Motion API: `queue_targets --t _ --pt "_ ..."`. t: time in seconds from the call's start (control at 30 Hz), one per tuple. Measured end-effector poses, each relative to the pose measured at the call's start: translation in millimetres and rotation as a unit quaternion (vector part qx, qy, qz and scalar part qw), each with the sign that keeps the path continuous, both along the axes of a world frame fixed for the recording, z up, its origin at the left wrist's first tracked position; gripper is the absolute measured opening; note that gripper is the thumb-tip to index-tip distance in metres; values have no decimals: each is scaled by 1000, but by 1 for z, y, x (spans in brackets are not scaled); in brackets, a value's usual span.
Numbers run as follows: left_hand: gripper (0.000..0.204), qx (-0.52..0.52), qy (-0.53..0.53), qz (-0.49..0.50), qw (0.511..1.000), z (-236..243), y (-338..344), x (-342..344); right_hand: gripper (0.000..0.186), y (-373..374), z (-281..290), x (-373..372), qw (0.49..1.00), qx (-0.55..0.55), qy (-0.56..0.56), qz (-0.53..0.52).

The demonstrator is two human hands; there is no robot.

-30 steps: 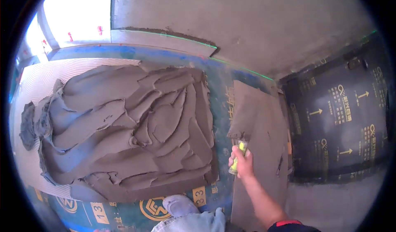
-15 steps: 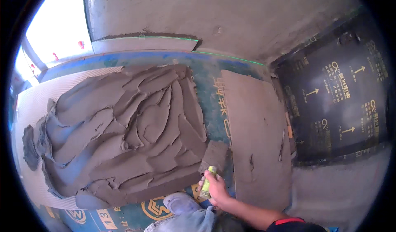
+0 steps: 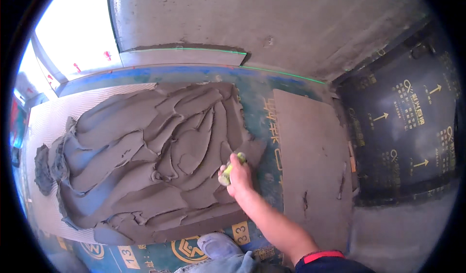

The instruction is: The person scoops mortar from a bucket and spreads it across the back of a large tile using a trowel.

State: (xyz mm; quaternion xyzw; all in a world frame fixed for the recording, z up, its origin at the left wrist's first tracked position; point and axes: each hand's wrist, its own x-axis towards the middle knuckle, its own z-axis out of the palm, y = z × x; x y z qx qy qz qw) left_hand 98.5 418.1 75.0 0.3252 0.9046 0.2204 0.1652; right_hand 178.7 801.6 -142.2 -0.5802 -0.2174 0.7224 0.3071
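My right hand [image 3: 240,175] is wrapped round the yellow-green handle of a trowel [image 3: 233,169]. Its grey, mortar-smeared blade partly shows beyond my fingers, at the right edge of the mortar. Thick grey mortar [image 3: 145,161] covers most of a large pale tile [image 3: 46,113], lying in folds and ridges. Along the left and upper left, the tile's finely ribbed surface is bare. A lumpy clod of mortar [image 3: 44,170] sits at the left side. My left hand is out of the picture.
A long grey board or tile [image 3: 315,161] lies to the right, with two dark marks. Beyond it is a black printed sheet [image 3: 403,118]. A tile strip [image 3: 182,57] lines the wall's foot along a green laser line. My shoe [image 3: 219,245] stands on the green floor covering [image 3: 264,127].
My right hand has moved the trowel up and slightly left, from beside the mortar's lower right corner to its right edge. The whole view has shifted a little.
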Motion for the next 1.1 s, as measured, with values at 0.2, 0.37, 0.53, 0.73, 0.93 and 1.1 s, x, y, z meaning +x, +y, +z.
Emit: queue_targets --t 0.2,0.37,0.53,0.73,0.93,1.1 --pt "27 -14 12 14 1000 0 5 1 22 73 -17 -37 996 53 1 70" --pt "25 -39 32 10 999 -1 5 0 23 145 -10 -59 978 142 -2 152" --pt "24 -57 14 34 998 3 5 0 27 162 41 -18 923 279 -47 260" --pt "26 -75 14 37 996 -2 5 2 38 105 35 12 719 472 -381 339" --pt "25 -31 9 14 999 -5 6 0 45 107 4 15 663 439 -449 406" --pt "25 -25 21 29 999 -2 3 1 39 175 -4 20 755 446 -309 369"
